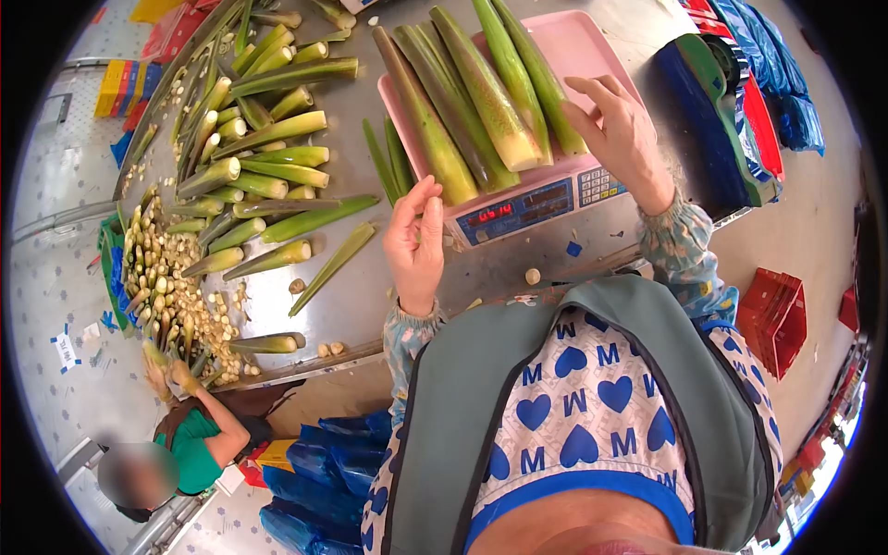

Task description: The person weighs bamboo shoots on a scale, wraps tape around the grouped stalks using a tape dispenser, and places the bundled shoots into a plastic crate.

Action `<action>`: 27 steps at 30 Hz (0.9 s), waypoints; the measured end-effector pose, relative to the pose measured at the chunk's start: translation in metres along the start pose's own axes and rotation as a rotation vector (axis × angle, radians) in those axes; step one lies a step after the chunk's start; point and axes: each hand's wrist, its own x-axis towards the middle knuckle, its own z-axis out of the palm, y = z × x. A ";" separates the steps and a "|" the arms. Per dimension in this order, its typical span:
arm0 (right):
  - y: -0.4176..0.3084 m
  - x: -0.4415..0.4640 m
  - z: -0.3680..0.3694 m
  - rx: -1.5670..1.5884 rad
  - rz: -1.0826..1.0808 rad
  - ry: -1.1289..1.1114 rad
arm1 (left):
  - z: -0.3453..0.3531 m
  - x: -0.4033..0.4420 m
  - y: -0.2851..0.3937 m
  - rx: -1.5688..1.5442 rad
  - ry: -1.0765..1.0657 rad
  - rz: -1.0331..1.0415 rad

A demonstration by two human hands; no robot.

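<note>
Several thick green stalks (462, 102) with pale cut ends lie side by side in a pink tray (592, 46) on a digital scale (518, 211), whose red display is lit. My left hand (415, 242) is raised just left of the scale's front corner, near the leftmost stalk's cut end, fingers apart and nothing held. Over the tray's right edge, my right hand (620, 134) has its fingers spread beside the rightmost stalk and is empty. Narrow green pieces (388, 162) lie left of the tray.
On the metal table (338, 305), many loose stalks (277, 171) and a heap of small pale pieces (176, 287) spread leftward. A co-worker in green (199, 449) handles pieces lower left. A blue and green object (712, 120) lies right of the scale; a red crate (772, 319) stands beyond.
</note>
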 end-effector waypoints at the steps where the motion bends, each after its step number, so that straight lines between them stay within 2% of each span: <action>1: 0.006 0.000 0.000 -0.165 -0.028 -0.076 | -0.003 -0.002 -0.001 -0.040 0.008 -0.048; 2: 0.013 -0.001 0.002 -0.328 -0.055 -0.152 | -0.006 -0.003 0.000 -0.036 0.012 -0.054; 4: 0.023 0.004 0.013 -0.258 -0.118 -0.128 | -0.008 -0.001 0.001 -0.123 0.057 -0.088; 6: 0.024 0.008 0.013 -0.074 0.159 -0.208 | -0.011 -0.001 0.009 -0.099 0.106 -0.071; 7: 0.035 0.008 0.014 0.140 0.232 -0.189 | -0.014 -0.001 0.013 -0.072 0.128 -0.058; 9: 0.042 0.007 0.001 0.333 0.291 -0.165 | -0.024 -0.004 0.016 -0.038 0.190 -0.023; 11: 0.044 0.006 -0.011 0.410 0.273 -0.151 | -0.038 -0.009 0.012 -0.005 0.236 -0.014; 16: 0.031 -0.002 -0.014 0.297 0.163 -0.201 | -0.050 -0.018 0.008 0.040 0.305 -0.109; 24: 0.014 -0.005 -0.016 0.314 0.205 -0.212 | -0.043 -0.026 0.004 0.137 0.308 -0.050; 26: -0.021 -0.014 -0.013 0.591 0.191 -0.226 | -0.039 -0.030 0.015 0.073 0.180 -0.055; 27: -0.036 -0.022 -0.005 0.642 0.057 -0.309 | -0.028 -0.031 0.025 0.075 0.177 -0.055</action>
